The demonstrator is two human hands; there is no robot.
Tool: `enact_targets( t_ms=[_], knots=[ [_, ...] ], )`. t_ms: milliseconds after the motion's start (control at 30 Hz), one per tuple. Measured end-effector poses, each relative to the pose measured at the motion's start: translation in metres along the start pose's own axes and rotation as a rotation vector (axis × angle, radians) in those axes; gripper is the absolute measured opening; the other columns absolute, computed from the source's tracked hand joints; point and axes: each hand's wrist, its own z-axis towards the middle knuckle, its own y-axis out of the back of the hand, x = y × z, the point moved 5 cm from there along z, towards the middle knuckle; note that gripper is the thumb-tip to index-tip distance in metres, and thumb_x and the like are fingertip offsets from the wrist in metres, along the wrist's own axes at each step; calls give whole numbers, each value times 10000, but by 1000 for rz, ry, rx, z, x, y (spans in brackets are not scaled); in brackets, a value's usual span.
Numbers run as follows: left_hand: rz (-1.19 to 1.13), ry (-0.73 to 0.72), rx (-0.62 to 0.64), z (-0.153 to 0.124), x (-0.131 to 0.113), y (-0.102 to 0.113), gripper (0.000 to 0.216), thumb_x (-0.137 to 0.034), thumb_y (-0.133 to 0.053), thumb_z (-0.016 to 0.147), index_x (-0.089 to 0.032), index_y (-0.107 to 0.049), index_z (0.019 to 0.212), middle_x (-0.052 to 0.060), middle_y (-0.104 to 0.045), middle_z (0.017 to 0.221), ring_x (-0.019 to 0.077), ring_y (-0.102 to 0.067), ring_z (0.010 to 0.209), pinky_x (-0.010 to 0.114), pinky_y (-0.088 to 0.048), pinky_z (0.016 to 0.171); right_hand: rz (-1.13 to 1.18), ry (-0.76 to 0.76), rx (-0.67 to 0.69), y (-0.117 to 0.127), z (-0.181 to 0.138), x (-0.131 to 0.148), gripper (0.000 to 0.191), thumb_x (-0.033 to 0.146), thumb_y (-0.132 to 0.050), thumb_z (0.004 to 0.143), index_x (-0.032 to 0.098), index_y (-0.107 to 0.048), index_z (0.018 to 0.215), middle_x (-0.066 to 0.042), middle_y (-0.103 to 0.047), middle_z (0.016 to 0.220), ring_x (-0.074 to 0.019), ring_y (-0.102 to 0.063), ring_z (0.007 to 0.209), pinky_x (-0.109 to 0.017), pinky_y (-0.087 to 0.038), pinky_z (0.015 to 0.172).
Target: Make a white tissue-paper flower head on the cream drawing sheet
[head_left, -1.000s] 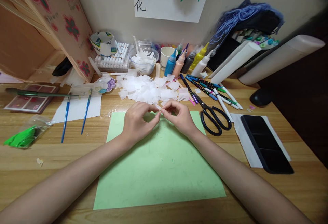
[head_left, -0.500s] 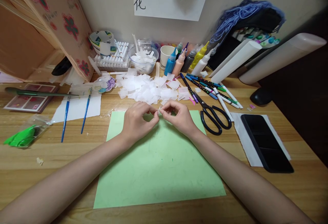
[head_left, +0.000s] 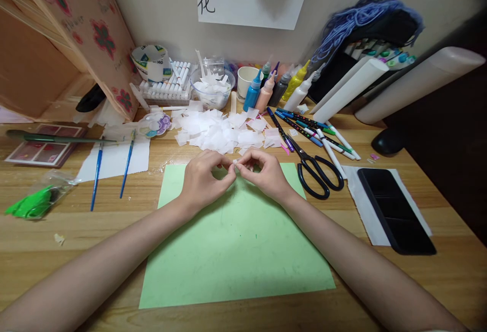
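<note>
Left fingers [head_left: 227, 182] and right fingers [head_left: 247, 172] in pinches, tips close together

Moderate, diffuse indoor light, source out of view. Soft shadow along left forearm [head_left: 140, 245] on green sheet [head_left: 243, 261]. Paper scraps [head_left: 213, 129] toward back edge of table [head_left: 30, 251] nearly washed out. Gloom past right edge; pale cylinder [head_left: 422, 86] near back right corner stretched, soft.

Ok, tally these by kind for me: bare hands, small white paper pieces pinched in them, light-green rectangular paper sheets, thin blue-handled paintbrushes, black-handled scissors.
Bare hands: 2
Small white paper piece, pinched: 1
Light-green rectangular paper sheet: 1
Thin blue-handled paintbrushes: 2
Black-handled scissors: 1
Total: 7
</note>
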Motion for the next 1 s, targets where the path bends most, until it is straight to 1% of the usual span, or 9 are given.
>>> enact_targets(
  t_ms=[100, 300, 400, 467, 567, 667, 800, 1000],
  knots=[
    [-5, 22, -14, 1, 2, 0, 84, -207, -581, 752, -183, -600, 674, 7, -629, 665, 142, -540, 658, 277, -414, 618, -6, 2, -2, 0, 0, 0, 84, 179, -619, 726, 166, -568, 660, 6, -558, 661, -111, -452, 607, -253, -369, 575],
    [-43, 124, -76, 2, 8, 3, 69, -184, -573, 732, -183, -566, 664, 0, -612, 668, 133, -522, 639, 270, -411, 610, 11, -26, -41, 2, 1, -3, 99, 146, -585, 713, 184, -513, 658, 27, -524, 640, -106, -445, 596, -241, -366, 568],
    [-78, 171, -86, 3, 10, 5, 85, -187, -565, 737, -183, -554, 652, -5, -603, 655, 127, -514, 624, 263, -409, 600, 17, -38, -53, 3, 1, -3, 101, 142, -582, 705, 188, -505, 657, 26, -531, 643, -107, -451, 595, -240, -369, 566],
    [-88, 170, -62, 3, 9, 4, 101, -218, -565, 758, -183, -560, 664, -4, -605, 659, 129, -518, 631, 264, -408, 604, 14, -40, -53, 3, 1, -2, 104, 148, -585, 707, 188, -505, 653, 26, -529, 636, -105, -444, 586, -240, -364, 556],
    [-68, 100, -1, 3, 3, 2, 114, -289, -593, 770, -186, -587, 722, 9, -622, 701, 146, -536, 678, 277, -411, 630, 7, -35, -30, 1, 0, -1, 107, 176, -596, 723, 187, -512, 658, 24, -531, 633, -105, -439, 582, -241, -362, 553],
    [-35, 45, 34, 2, 1, 0, 120, -289, -590, 781, -185, -581, 722, 16, -623, 713, 152, -540, 696, 281, -408, 637, 3, -22, 1, -1, -1, -1, 104, 197, -601, 741, 183, -525, 671, 15, -548, 652, -107, -447, 596, -245, -371, 564],
    [-21, 94, 13, 3, 6, 0, 143, -262, -541, 816, -183, -560, 699, 10, -602, 685, 145, -527, 668, 272, -389, 603, -15, -20, -22, 0, 0, -1, 103, 171, -588, 733, 185, -514, 662, 22, -530, 644, -106, -446, 595, -245, -372, 568],
    [-52, 132, -24, 3, 9, 2, 155, -251, -540, 814, -187, -520, 674, -4, -572, 661, 137, -496, 647, 272, -375, 596, 2, -45, -48, 3, 1, -3, 101, 170, -585, 726, 190, -502, 673, 21, -526, 659, -113, -468, 613, -246, -386, 582]
  ],
)
